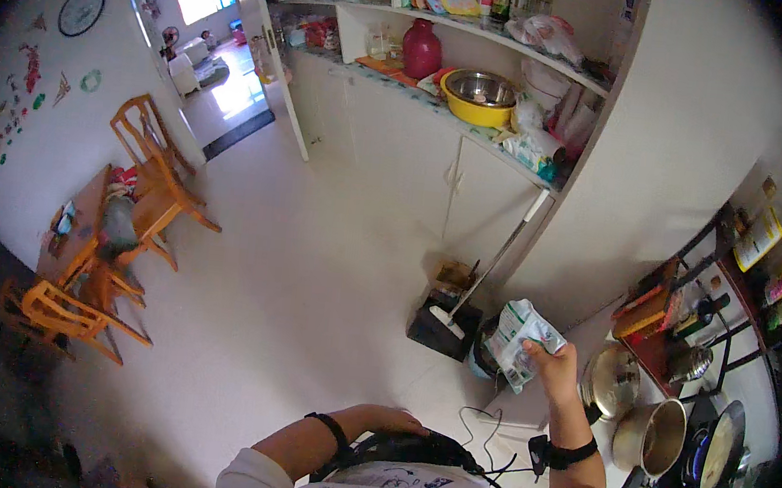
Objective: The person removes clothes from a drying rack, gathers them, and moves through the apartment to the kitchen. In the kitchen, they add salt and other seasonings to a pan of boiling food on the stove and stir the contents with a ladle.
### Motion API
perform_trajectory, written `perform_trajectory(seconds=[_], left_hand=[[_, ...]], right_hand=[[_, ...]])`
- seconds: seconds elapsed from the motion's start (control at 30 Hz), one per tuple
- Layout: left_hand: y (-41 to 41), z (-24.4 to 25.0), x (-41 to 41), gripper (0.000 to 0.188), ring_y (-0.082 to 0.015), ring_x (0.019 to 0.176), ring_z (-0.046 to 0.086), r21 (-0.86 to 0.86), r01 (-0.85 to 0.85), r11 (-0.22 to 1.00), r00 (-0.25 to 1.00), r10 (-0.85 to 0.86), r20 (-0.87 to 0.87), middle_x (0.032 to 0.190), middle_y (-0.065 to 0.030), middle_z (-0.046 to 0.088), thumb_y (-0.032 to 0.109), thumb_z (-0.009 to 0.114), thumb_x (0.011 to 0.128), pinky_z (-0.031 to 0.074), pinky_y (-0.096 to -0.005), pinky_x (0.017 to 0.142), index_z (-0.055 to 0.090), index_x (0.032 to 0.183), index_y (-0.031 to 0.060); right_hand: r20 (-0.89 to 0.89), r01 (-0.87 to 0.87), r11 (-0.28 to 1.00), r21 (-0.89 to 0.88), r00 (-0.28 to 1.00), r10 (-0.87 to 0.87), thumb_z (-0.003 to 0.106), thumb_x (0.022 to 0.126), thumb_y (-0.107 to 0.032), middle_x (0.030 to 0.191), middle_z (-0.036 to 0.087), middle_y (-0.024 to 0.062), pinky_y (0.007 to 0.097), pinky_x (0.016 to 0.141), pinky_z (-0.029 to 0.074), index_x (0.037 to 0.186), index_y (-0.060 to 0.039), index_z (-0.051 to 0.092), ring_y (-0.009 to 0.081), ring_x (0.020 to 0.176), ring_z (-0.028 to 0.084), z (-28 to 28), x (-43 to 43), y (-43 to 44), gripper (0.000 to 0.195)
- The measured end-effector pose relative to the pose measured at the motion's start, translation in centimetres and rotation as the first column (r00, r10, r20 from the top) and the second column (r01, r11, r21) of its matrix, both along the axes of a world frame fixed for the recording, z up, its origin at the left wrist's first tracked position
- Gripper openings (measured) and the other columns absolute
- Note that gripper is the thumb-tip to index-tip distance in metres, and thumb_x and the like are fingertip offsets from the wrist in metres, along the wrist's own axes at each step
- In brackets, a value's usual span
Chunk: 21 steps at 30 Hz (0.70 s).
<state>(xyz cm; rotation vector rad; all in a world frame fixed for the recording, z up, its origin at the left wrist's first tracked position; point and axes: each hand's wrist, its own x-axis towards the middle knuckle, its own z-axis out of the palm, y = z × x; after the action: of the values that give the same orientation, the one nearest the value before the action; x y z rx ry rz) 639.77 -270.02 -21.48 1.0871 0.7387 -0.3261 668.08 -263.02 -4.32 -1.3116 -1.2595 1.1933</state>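
My right hand (pixel 553 368) grips a white plastic packet with green print (pixel 513 330) by one edge, thumb on top. The packet bears writing and looks limp; its contents cannot be seen. Beneath it, mostly covered, a bin (pixel 482 362) stands on the floor. My left hand (pixel 402 421) lies against a black bag or pouch (pixel 414 447) at my waist, its fingers mostly hidden.
A dustpan (pixel 443 330) with a long-handled broom (pixel 495 261) leans by the cabinet (pixel 393 152). To the right, a pan (pixel 720 452) sits over a blue gas flame, beside a metal pot (pixel 648 434). Wooden chairs (pixel 147 171) stand left. A cable (pixel 480 422) hangs near me.
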Motion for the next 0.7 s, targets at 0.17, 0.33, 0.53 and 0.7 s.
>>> perform_trajectory(seconds=[0.17, 0.33, 0.53, 0.7], left_hand=[[5.8, -6.7, -0.3, 0.069, -0.0237, 0.117, 0.048, 0.047, 0.256, 0.966, 0.967, -0.257, 0.007, 0.132, -0.0111, 0.052, 0.06, 0.05, 0.088, 0.034, -0.0383, 0.103, 0.055, 0.128, 0.0036], [12.7, 3.5, -2.2, 0.086, -0.0317, 0.123, 0.044, 0.022, 0.461, 0.887, 0.875, -0.451, -0.175, 0.136, -0.0188, 0.047, 0.075, 0.047, 0.08, 0.034, -0.043, 0.103, 0.053, 0.13, 0.0048], [17.2, -2.5, -7.1, 0.087, -0.0286, 0.128, 0.041, 0.135, 0.63, 0.764, 0.757, -0.644, 0.109, 0.14, -0.0148, 0.044, 0.073, 0.043, 0.083, 0.03, -0.0394, 0.106, 0.046, 0.134, 0.0031], [18.2, -0.4, -8.6, 0.08, -0.0336, 0.121, 0.049, 0.383, 0.727, 0.57, 0.64, -0.765, -0.075, 0.13, -0.0184, 0.054, 0.069, 0.037, 0.088, 0.033, -0.0412, 0.103, 0.055, 0.127, 0.0022]], right_hand=[[-0.035, 0.024, 1.0, -0.004, 0.999, -0.024, 0.071, 0.083, -0.01, 0.08, 0.064, -0.0029, 0.0247, 0.064, 0.046, 0.094, 0.0025, 0.067, 0.0062, 0.07, 0.054, 0.7, -4.2, 5.6, 0.017], [0.052, 0.156, 0.986, 0.063, 0.986, -0.159, 0.073, 0.082, -0.012, 0.078, 0.064, -0.0028, 0.0245, 0.062, 0.046, 0.093, 0.0018, 0.067, 0.0065, 0.068, 0.055, -0.9, -6.9, 9.0, 0.019], [-0.037, 0.338, 0.94, 0.038, 0.941, -0.337, 0.071, 0.083, -0.008, 0.083, 0.066, -0.0002, 0.0259, 0.065, 0.049, 0.095, 0.0028, 0.066, 0.0081, 0.072, 0.058, 0.1, -14.6, 11.8, 0.017], [-0.084, 0.467, 0.884, -0.027, 0.88, -0.467, 0.07, 0.082, -0.005, 0.083, 0.065, -0.0002, 0.0258, 0.067, 0.048, 0.096, 0.002, 0.066, 0.0084, 0.073, 0.058, 0.8, -19.1, 12.7, 0.016]])
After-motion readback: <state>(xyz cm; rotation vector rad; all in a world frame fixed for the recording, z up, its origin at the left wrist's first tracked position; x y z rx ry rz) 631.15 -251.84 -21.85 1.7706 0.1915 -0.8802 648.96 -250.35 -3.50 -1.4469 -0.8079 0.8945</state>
